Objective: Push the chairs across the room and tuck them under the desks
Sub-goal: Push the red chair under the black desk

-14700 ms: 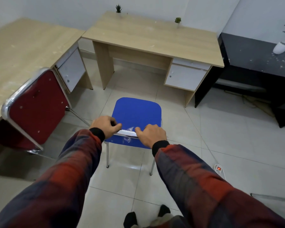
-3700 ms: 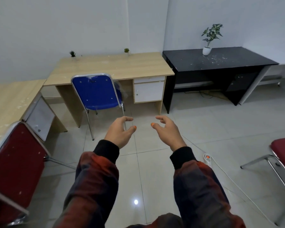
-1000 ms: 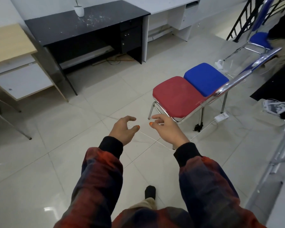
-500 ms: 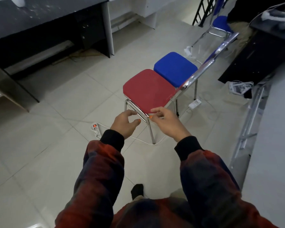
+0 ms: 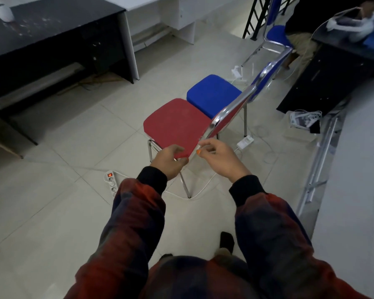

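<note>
I see the black desk [image 5: 52,33] at the far left, its tabletop dusty, and mid-floor the red chair [image 5: 175,126] with padded seat and chrome frame, touching a blue chair [image 5: 212,93] behind; their seats face the desk, the pair lining up diagonally away from me. My left hand [image 5: 168,161] has loosely curled fingers at the red seat's near corner, contact unclear, while my right hand [image 5: 220,160] hovers beside the backrest end, fingers relaxed, holding nothing.

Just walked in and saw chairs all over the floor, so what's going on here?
A person in a plaid shirt is reaching for the red chair, which stands beside a blue chair in the middle of the floor. The left hand is at the seat's near corner, and the right hand is at the end of the chrome backrest; neither clearly grips yet. A black desk stands across the room, and a power strip lies by the chair's legs.
</note>
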### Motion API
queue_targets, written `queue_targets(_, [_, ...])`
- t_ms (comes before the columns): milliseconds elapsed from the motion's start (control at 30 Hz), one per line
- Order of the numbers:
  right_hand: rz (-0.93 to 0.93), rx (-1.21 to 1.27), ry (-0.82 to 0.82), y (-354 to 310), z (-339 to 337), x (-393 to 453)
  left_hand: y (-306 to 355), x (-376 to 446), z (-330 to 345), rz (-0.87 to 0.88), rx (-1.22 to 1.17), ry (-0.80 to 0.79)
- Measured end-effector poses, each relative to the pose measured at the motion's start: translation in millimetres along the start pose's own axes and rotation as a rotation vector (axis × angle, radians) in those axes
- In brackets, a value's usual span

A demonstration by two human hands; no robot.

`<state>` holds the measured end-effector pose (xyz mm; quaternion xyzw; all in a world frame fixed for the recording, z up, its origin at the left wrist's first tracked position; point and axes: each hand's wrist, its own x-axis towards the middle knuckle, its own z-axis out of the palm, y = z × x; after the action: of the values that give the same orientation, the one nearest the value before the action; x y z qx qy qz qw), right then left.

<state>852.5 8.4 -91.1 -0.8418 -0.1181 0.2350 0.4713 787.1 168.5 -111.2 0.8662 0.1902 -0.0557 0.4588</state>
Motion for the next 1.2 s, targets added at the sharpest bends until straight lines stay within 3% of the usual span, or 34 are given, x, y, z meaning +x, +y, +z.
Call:
queue_targets(333, [-0.046, 0.006, -0.101, 31.7, -107.0, 54.6, 71.3, 54.7, 71.7, -0.066, 0.055, 0.044])
queue_targets(567, [-0.075, 0.005, -0.135, 57.5, -182.7, 88.3, 124.9, 85.1, 123.8, -0.108, -0.002, 0.161])
queue_targets(767, [-0.072, 0.046, -0.158, 77.2, -208.4, 111.0, 149.0, 102.8, 144.1, -0.108, 0.062, 0.208])
queue_targets(1033, [-0.085, 0.040, -0.226, 75.5, -233.7, 161.6, 168.2, 154.7, 144.0, -0.094, 0.013, 0.515])
queue_targets(1200, [-0.089, -0.025, -0.258, 68.5, -253.6, 198.6, 161.1, 211.0, 149.9, -0.224, 0.060, 0.363])
